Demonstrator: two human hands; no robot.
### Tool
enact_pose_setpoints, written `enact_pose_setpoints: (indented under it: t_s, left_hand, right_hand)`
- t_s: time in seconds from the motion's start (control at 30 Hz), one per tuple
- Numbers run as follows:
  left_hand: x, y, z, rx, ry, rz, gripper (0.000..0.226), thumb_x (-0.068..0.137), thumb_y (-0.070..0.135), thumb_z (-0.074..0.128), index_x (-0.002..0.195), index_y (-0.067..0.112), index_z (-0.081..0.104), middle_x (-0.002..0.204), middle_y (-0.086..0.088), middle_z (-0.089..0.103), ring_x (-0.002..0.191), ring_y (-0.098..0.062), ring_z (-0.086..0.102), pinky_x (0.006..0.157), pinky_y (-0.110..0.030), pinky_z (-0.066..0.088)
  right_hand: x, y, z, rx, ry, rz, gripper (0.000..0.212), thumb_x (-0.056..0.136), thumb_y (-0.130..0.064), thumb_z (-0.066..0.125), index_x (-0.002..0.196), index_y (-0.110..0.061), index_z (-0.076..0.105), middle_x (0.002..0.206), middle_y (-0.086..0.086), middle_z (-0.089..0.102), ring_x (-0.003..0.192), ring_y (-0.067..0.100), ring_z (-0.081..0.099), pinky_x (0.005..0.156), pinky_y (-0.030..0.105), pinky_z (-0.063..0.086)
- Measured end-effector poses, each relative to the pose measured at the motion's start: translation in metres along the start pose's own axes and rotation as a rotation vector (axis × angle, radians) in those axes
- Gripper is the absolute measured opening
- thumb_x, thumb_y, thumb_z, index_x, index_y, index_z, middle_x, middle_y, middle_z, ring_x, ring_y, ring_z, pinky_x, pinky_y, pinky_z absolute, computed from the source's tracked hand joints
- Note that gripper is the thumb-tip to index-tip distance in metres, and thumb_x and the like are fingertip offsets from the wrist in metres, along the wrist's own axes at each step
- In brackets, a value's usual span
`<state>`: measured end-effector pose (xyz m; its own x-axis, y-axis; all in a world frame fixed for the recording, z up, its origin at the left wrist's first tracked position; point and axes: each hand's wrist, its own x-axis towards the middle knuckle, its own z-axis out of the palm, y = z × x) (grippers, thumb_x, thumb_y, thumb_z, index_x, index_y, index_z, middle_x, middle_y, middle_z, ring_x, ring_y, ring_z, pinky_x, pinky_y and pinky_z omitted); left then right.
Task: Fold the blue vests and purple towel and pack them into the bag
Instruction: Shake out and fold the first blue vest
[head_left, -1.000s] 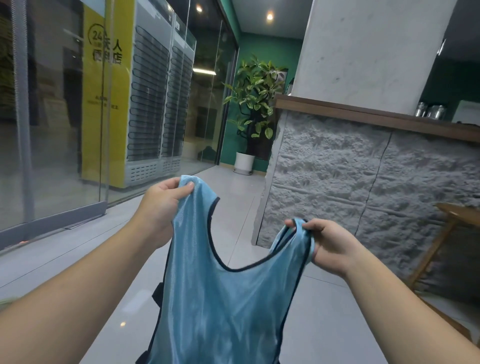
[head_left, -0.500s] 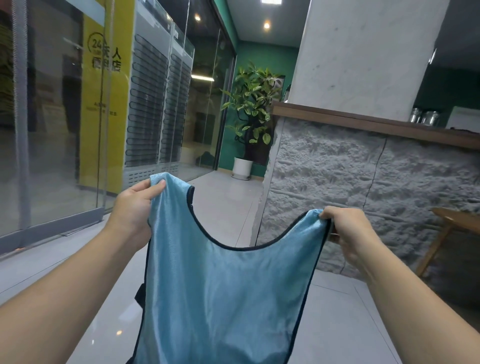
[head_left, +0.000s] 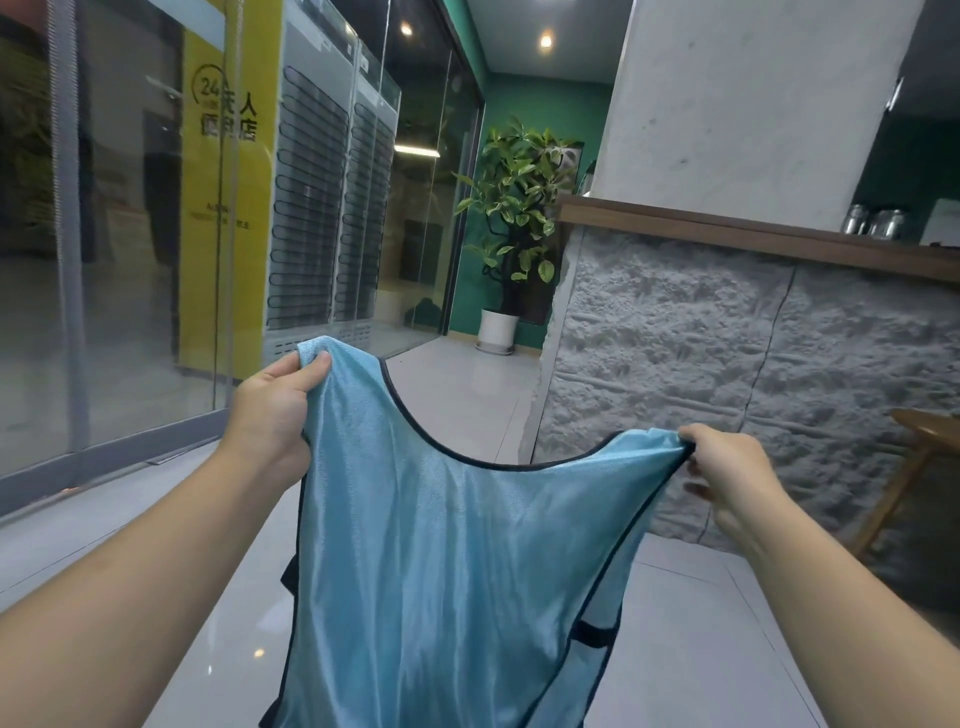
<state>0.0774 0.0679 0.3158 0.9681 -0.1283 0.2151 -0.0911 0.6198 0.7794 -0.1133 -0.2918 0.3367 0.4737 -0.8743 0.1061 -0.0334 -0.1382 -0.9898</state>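
- Head view: vest (head_left: 457, 561) is held up in the air in front of the body, spread between both hands, hem out of frame below.
- Left hand (head_left: 272, 410) is clamped on the left shoulder strap, thumb pinching the cloth from above; this strap is held higher than the other.
- Right hand (head_left: 727, 475) is pinched on the right strap at its very edge; lower fingers look loose.
- Risk: the shiny, slippery-looking fabric could be pulled out of the thin right pinch if it is stretched harder.
- Risk: with straps held at uneven heights, a skewed fold is likely, and side seams would not be matched.
- Risk: no surface is seen under the vest, only floor (head_left: 467, 400); a dropped vest would land there.
- Side strap (head_left: 592, 635) could be caught inside the fold and bunched.
- Towel and bag are not seen, so packing cannot be judged.
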Motion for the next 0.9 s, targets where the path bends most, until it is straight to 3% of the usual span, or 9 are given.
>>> enact_pose_setpoints:
  t_s: [0.1, 0.27, 0.37, 0.47, 0.57, 0.67, 0.73, 0.9]
  left_hand:
    - [0.0, -0.002, 0.0, 0.021, -0.047, -0.01, 0.018, 0.096, 0.011, 0.069, 0.113, 0.008, 0.076, 0.098, -0.008, 0.078, 0.08, -0.021, 0.075, 0.068, -0.032, 0.061]
    - [-0.003, -0.004, 0.004, 0.064, -0.15, -0.017, 0.02, 0.092, 0.003, 0.07, 0.111, 0.007, 0.074, 0.098, -0.01, 0.078, 0.082, -0.025, 0.076, 0.068, -0.034, 0.062]
    - [-0.007, -0.002, 0.009, 0.082, -0.192, -0.004, 0.022, 0.09, -0.001, 0.07, 0.11, 0.007, 0.074, 0.097, -0.01, 0.078, 0.08, -0.024, 0.076, 0.066, -0.033, 0.062]
    - [-0.006, 0.002, 0.01, 0.039, -0.249, -0.026, 0.02, 0.096, 0.016, 0.068, 0.113, 0.008, 0.074, 0.103, -0.011, 0.075, 0.088, -0.024, 0.074, 0.076, -0.035, 0.062]
    - [-0.005, 0.004, 0.008, 0.032, -0.258, -0.069, 0.031, 0.095, 0.033, 0.068, 0.111, 0.007, 0.074, 0.103, -0.011, 0.076, 0.093, -0.025, 0.074, 0.081, -0.038, 0.059]
    - [-0.005, 0.005, 0.008, 0.067, -0.237, -0.043, 0.024, 0.094, 0.029, 0.069, 0.102, 0.007, 0.074, 0.089, -0.008, 0.074, 0.082, -0.023, 0.071, 0.074, -0.037, 0.058]
    - [-0.005, 0.005, 0.007, 0.062, -0.245, -0.042, 0.022, 0.094, 0.028, 0.07, 0.101, 0.008, 0.074, 0.088, -0.008, 0.073, 0.08, -0.023, 0.07, 0.074, -0.037, 0.058]
    - [-0.01, 0.002, 0.008, 0.067, -0.244, -0.044, 0.019, 0.092, 0.024, 0.071, 0.1, 0.007, 0.076, 0.089, -0.009, 0.075, 0.078, -0.022, 0.072, 0.076, -0.036, 0.06]
  right_hand:
    - [-0.003, 0.0, 0.001, 0.05, -0.08, -0.045, 0.012, 0.086, -0.019, 0.072, 0.088, -0.008, 0.071, 0.091, 0.02, 0.069, 0.09, 0.027, 0.06, 0.102, 0.053, 0.051]
    - [-0.012, -0.004, 0.01, 0.258, -0.295, -0.053, 0.012, 0.096, -0.011, 0.07, 0.097, 0.001, 0.07, 0.096, 0.015, 0.07, 0.09, 0.029, 0.062, 0.087, 0.042, 0.049]
    - [-0.015, -0.009, 0.013, 0.485, -0.362, 0.05, 0.026, 0.102, -0.017, 0.062, 0.118, 0.002, 0.07, 0.108, 0.015, 0.07, 0.1, 0.027, 0.064, 0.093, 0.04, 0.053]
    - [-0.014, -0.012, 0.013, 0.581, -0.356, 0.058, 0.029, 0.103, -0.017, 0.061, 0.123, 0.003, 0.069, 0.118, 0.017, 0.071, 0.108, 0.025, 0.067, 0.107, 0.039, 0.052]
    - [-0.015, -0.012, 0.013, 0.48, -0.335, -0.016, 0.02, 0.095, -0.009, 0.07, 0.111, 0.004, 0.07, 0.105, 0.018, 0.072, 0.092, 0.025, 0.069, 0.094, 0.038, 0.056]
    - [-0.016, -0.012, 0.012, 0.439, -0.327, -0.02, 0.009, 0.092, -0.004, 0.072, 0.099, 0.0, 0.07, 0.089, 0.012, 0.072, 0.074, 0.021, 0.07, 0.081, 0.035, 0.056]
    - [-0.017, -0.014, 0.012, 0.467, -0.372, 0.006, 0.007, 0.095, -0.006, 0.069, 0.098, -0.001, 0.071, 0.093, 0.011, 0.071, 0.08, 0.021, 0.07, 0.083, 0.035, 0.057]
    - [-0.028, -0.017, 0.013, 0.54, -0.447, 0.038, 0.026, 0.104, -0.018, 0.06, 0.116, 0.002, 0.071, 0.115, 0.016, 0.072, 0.102, 0.027, 0.071, 0.09, 0.04, 0.058]
